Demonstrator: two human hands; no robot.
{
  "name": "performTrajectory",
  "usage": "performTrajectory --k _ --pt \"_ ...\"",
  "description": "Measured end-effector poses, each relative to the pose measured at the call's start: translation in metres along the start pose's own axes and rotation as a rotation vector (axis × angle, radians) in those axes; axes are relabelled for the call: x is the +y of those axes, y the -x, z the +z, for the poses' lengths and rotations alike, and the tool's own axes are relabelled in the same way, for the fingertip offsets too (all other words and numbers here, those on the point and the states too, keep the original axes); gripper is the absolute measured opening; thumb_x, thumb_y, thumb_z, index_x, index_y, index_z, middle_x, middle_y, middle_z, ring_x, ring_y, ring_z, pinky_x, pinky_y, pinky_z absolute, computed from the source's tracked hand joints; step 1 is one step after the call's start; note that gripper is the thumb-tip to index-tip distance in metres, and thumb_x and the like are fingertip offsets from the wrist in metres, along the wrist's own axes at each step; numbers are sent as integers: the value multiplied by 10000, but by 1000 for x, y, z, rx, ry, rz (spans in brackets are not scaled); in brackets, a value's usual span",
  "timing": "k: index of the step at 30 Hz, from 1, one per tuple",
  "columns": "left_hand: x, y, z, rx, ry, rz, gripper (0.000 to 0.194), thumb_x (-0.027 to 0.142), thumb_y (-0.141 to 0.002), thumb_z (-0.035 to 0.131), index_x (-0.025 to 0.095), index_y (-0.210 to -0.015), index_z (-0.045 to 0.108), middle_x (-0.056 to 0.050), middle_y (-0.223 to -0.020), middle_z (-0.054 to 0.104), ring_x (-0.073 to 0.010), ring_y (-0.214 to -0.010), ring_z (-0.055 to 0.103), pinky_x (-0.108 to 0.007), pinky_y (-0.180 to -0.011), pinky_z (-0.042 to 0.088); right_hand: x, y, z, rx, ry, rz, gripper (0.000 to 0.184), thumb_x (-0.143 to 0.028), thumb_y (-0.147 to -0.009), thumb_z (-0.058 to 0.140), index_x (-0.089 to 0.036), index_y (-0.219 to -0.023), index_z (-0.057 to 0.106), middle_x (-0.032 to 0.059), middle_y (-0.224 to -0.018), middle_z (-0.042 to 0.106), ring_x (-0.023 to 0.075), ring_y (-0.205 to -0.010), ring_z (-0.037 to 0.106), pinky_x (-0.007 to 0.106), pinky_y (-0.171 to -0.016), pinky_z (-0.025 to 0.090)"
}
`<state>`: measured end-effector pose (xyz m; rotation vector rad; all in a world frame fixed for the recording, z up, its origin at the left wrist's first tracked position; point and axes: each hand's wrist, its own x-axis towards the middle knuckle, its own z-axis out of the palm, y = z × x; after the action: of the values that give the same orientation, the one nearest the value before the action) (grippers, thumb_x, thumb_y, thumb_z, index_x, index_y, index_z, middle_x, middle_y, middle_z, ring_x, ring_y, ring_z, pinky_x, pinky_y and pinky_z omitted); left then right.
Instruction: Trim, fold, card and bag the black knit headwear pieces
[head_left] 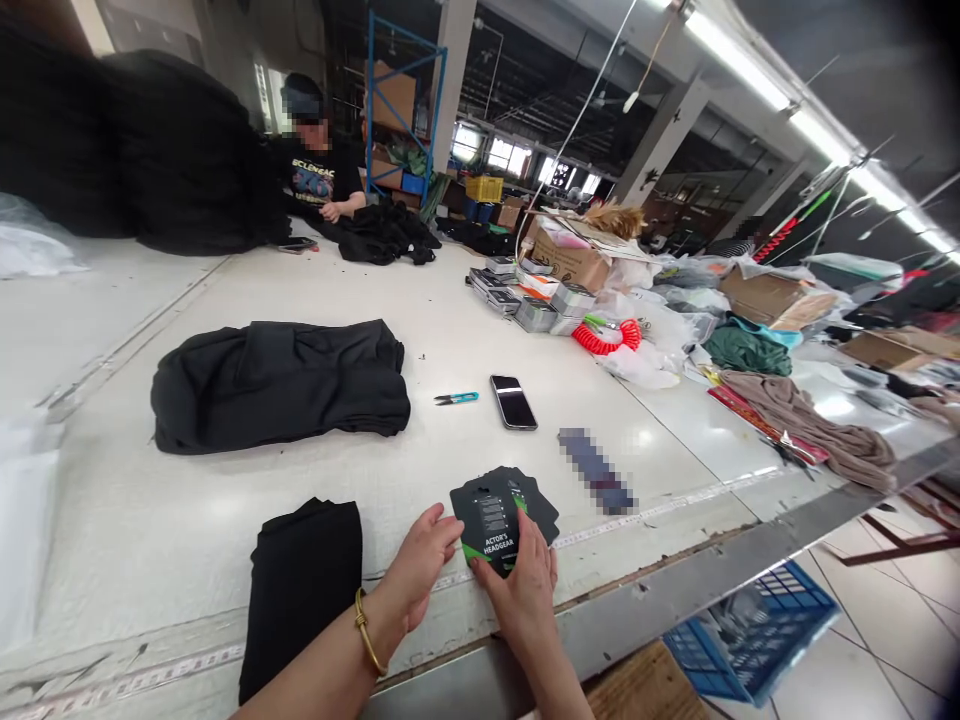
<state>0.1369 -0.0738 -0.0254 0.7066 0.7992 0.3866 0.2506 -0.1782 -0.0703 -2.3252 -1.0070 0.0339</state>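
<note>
A fanned stack of dark cardboard headgear cards (491,515), with green corners and white print, lies near the table's front edge. My right hand (521,585) has its thumb and fingers on the top card, gripping it. Just left of the cards is my left hand (420,565), wearing a gold bangle (363,630); its fingers are apart and nothing shows in them. Beside my left forearm lies a folded black cloth (307,580). A larger folded black garment (281,385) rests farther back. Between that garment and the phone (514,402) are blue-handled thread snips (456,398).
A blurred-out dark strip (598,472) lies right of the cards. Small packs (510,290), a red coiled hose (607,337) and cartons (566,255) crowd the back right. A person (315,170) sits across the table. A blue crate (757,630) stands on the floor.
</note>
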Motion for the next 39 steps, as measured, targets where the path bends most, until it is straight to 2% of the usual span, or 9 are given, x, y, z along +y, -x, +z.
performTrajectory --k 7,13,18,21,26,28,32,35,39 --pt "2 2 1 65 -12 -27 689 252 -794 606 79 -1372 274 -155 -1358 448 -218 -1234 434 -311 -1038 323 -2 -6 -13 52 -274 108 620 -428 -728 604 -127 -1249 457 167 -1261 517 307 -1175 452 464 -994 316" --pt "0 3 -2 42 -7 -15 700 275 -781 636 97 -1366 297 -148 -1340 470 -211 -1230 441 -309 -1054 305 4 -21 -22 107 -359 226 601 -388 -682 649 -164 -1212 475 69 -977 605 229 -880 562 368 -817 450" --pt "-3 -2 -6 8 -72 10 646 289 -788 617 121 -1346 338 -154 -1356 453 -221 -1218 455 -327 -1046 311 3 -31 -27 22 -394 265 654 -336 -646 671 -200 -1245 448 27 -910 580 181 -707 543 346 -711 475" --pt "-2 2 1 26 -95 23 608 258 -798 588 114 -1339 350 -171 -1360 437 -231 -1201 470 -348 -1041 313 0 -36 -31 -92 -606 329 735 -286 -594 714 -199 -1261 416 26 -885 603 194 -727 591 348 -708 491" --pt "14 50 11 49 -195 190 544 181 -748 607 143 -1270 459 -152 -1328 474 -252 -1231 429 -349 -1012 346 -14 -37 -50 -290 -977 493 800 -246 -547 788 -203 -1244 397 17 -799 678 190 -677 634 310 -624 508" --pt "29 75 -4 70 -366 369 453 262 -776 598 231 -1221 518 -82 -1324 489 -256 -1205 450 -370 -996 367 -29 -34 -59 -344 -1084 513 760 -246 -554 805 -223 -1215 432 20 -856 692 184 -714 644 305 -637 516" --pt "54 110 -74 510 -429 608 408 412 -781 588 261 -1154 525 -48 -1257 525 -247 -1173 473 -386 -978 385 -82 -11 -51 -508 -1249 496 698 -236 -597 797 -226 -1199 444 14 -891 696 182 -796 649 324 -718 526" --pt "55 120 -125 676 -435 492 465 456 -768 594 247 -1174 505 -69 -1255 536 -255 -1189 460 -370 -959 392 -130 15 -19 -654 -1276 450 674 -257 -623 766 -209 -1197 416 18 -866 685 176 -718 638 274 -565 514" --pt "39 122 -145 523 -482 207 563 527 -749 588 210 -1209 520 -90 -1012 676 -286 -957 610 -377 -825 451 -163 39 22 -648 -1081 409 624 -271 -610 723 -196 -1142 407 -23 -724 611 162 -570 574 215 -352 407"
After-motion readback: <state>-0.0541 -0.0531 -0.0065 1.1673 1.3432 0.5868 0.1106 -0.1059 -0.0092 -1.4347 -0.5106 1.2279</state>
